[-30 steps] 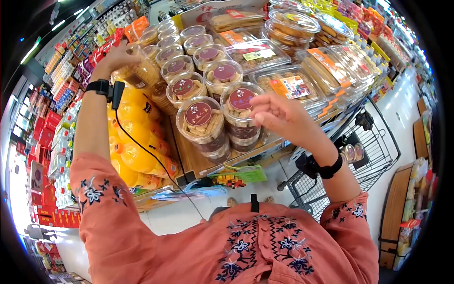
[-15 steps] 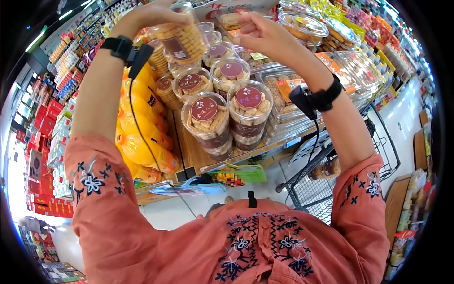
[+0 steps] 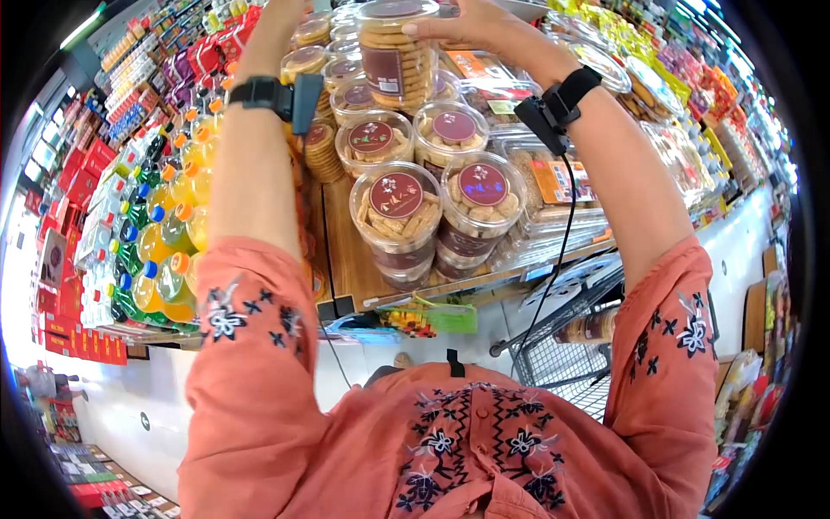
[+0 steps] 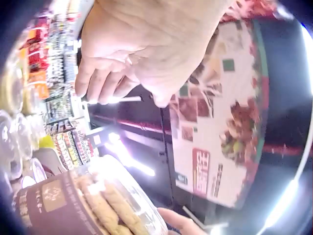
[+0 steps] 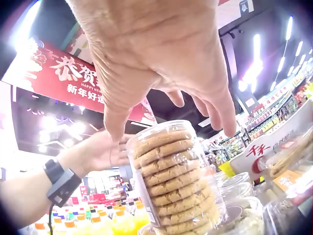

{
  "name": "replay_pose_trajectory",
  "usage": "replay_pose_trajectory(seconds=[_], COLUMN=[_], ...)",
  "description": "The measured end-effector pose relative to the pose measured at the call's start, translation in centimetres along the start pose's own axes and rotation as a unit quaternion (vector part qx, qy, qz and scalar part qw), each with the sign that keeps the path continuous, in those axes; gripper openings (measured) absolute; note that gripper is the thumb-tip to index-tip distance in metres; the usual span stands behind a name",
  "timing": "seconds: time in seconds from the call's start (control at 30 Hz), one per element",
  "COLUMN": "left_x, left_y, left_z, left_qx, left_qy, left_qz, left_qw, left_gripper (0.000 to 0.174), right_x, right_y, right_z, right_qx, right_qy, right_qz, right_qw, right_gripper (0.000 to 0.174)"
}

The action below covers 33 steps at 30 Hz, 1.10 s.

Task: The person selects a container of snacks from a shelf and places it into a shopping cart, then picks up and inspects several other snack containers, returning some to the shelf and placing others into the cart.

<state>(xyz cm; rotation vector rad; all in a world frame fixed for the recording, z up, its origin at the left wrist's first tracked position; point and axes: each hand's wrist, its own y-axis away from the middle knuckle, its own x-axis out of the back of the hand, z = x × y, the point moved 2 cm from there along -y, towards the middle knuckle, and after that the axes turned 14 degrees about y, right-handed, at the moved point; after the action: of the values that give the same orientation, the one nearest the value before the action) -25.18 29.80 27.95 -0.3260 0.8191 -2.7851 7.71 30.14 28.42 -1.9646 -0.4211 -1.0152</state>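
A clear jar of round cookies (image 3: 398, 65) with a dark label stands out above the other jars. My right hand (image 3: 488, 26) is at its upper right, the thumb across its upper side. In the right wrist view, my right hand (image 5: 161, 54) spans above the lidded jar (image 5: 171, 181), thumb and fingers spread apart with visible gaps at the sides. At the head view's top edge, my left hand (image 3: 277, 17) is partly cut off. The left wrist view shows my left hand (image 4: 142, 49) with loosely bent fingers holding nothing, above the jar (image 4: 98, 205).
Stacked jars with maroon round labels (image 3: 395, 195) fill the wooden display's front. Flat clear boxes (image 3: 553, 173) lie to their right, bottles of orange and green drink (image 3: 177, 225) to the left. Below right, a wire shopping cart (image 3: 562, 346) holds a jar.
The cookie jar has moved right from my left hand, which has let go and moved away. My right hand has come to the jar's upper right.
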Motion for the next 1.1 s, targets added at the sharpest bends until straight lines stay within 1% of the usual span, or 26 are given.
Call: replay_pose_trajectory(seconds=[0.03, 0.07, 0.1, 0.13, 0.2, 0.23, 0.27, 0.3, 0.33, 0.37, 0.4, 0.43, 0.47, 0.5, 0.6, 0.63, 0.67, 0.7, 0.77, 0.8, 0.87, 0.93, 1.0, 1.1], left_x=[1.3, 1.3, 1.5, 1.3, -0.9, -1.8, -2.4, -3.3, -2.6, -2.6, -2.5, -2.5, -2.9, -3.3, -3.8, -3.7, -3.7, -3.9, -4.1, -4.2, -4.5, -4.7, -4.6, -4.0], left_y=[-0.2, 2.2, 3.4, 5.0, 9.5, 11.4, 13.2, 14.4, 14.8, 15.8, 17.1, 18.1, 19.2, 20.0, 20.3, 19.7, 19.8, 20.0, 19.8, 19.5, 19.4, 19.3, 19.2, 19.1], left_z=[-3.2, -5.0, -8.3, -10.7, -14.4, -15.7, -16.5, -16.0, -20.8, -22.6, -23.4, -23.5, -23.5, -23.7, -24.0, -25.2, -26.6, -26.6, -26.0, -25.8, -25.4, -25.5, -26.1, -27.7], left_qx=[0.069, 0.081, 0.129, 0.166, 0.227, 0.252, 0.272, 0.302, 0.297, 0.319, 0.342, 0.342, 0.342, 0.343, 0.316, 0.322, 0.342, 0.361, 0.396, 0.413, 0.42, 0.399, 0.384, 0.361], left_qy=[0.126, 0.191, 0.252, 0.28, 0.315, 0.339, 0.367, 0.419, 0.415, 0.406, 0.395, 0.393, 0.392, 0.392, 0.38, 0.401, 0.396, 0.391, 0.376, 0.369, 0.358, 0.349, 0.367, 0.391], left_qz=[0.094, 0.154, 0.182, 0.196, 0.189, 0.189, 0.191, 0.205, 0.192, 0.198, 0.205, 0.21, 0.213, 0.217, 0.186, 0.147, 0.14, 0.133, 0.116, 0.106, 0.088, 0.072, 0.061, 0.047], left_qw=[0.985, 0.966, 0.942, 0.925, 0.902, 0.887, 0.869, 0.832, 0.839, 0.833, 0.828, 0.828, 0.827, 0.825, 0.849, 0.845, 0.841, 0.836, 0.829, 0.826, 0.829, 0.845, 0.845, 0.845], left_gripper=[0.083, 0.08, 0.078, 0.076, 0.072, 0.071, 0.069, 0.075, 0.077, 0.08, 0.082, 0.082, 0.082, 0.082, 0.088, 0.095, 0.098, 0.1, 0.105, 0.107, 0.11, 0.111, 0.109, 0.107], right_x=[-0.1, -0.1, 0.1, -0.1, -0.3, -0.9, -2.3, -3.9, -4.7, -4.5, -3.4, -1.4, -0.5, -0.7, -0.7, -0.7, -1.0, -1.3, -3.1, -3.4, -3.3, -3.2, -3.0, -1.2], right_y=[-0.4, -0.8, -1.0, -1.2, -1.9, -2.3, -3.1, -4.3, -5.1, -4.5, -3.8, -3.1, -2.6, -2.3, -2.1, -2.3, -2.5, -2.7, -3.5, -3.7, -3.6, -3.5, -3.4, -2.8], right_z=[-0.3, -0.6, -1.2, -1.5, -1.8, -1.4, 0.1, 2.1, 3.2, 2.6, 0.6, -2.2, -3.7, -3.5, -2.8, -2.6, -2.3, -1.9, 1.1, 1.3, 2.0, 1.8, 1.5, -1.7], right_qx=[-0.002, -0.004, -0.011, -0.001, 0.018, 0.034, 0.034, 0.034, 0.032, 0.034, 0.022, 0.01, -0.004, 0.028, -0.017, -0.012, -0.007, -0.003, 0.004, 0.007, 0.002, 0.002, 0.007, -0.016], right_qy=[-0.002, -0.004, 0.007, 0.024, 0.062, 0.078, 0.069, 0.06, 0.052, 0.021, 0.001, -0.019, -0.037, -0.065, 0.057, 0.059, 0.06, 0.061, 0.084, 0.097, 0.087, 0.087, 0.093, 0.051], right_qz=[-0.013, -0.026, -0.041, -0.037, -0.025, -0.005, -0.003, -0.001, 0.001, -0.016, -0.063, -0.108, -0.153, -0.113, -0.071, -0.072, -0.075, -0.078, -0.051, -0.037, -0.049, -0.054, -0.049, -0.109], right_qw=[1.0, 1.0, 0.999, 0.999, 0.998, 0.996, 0.997, 0.998, 0.998, 0.999, 0.998, 0.994, 0.988, 0.991, 0.996, 0.996, 0.995, 0.995, 0.995, 0.995, 0.995, 0.995, 0.994, 0.993], right_gripper=[0.116, 0.117, 0.118, 0.118, 0.117, 0.111, 0.116, 0.121, 0.127, 0.123, 0.117, 0.111, 0.105, 0.099, 0.094, 0.093, 0.093, 0.092, 0.11, 0.12, 0.117, 0.114, 0.111, 0.091])
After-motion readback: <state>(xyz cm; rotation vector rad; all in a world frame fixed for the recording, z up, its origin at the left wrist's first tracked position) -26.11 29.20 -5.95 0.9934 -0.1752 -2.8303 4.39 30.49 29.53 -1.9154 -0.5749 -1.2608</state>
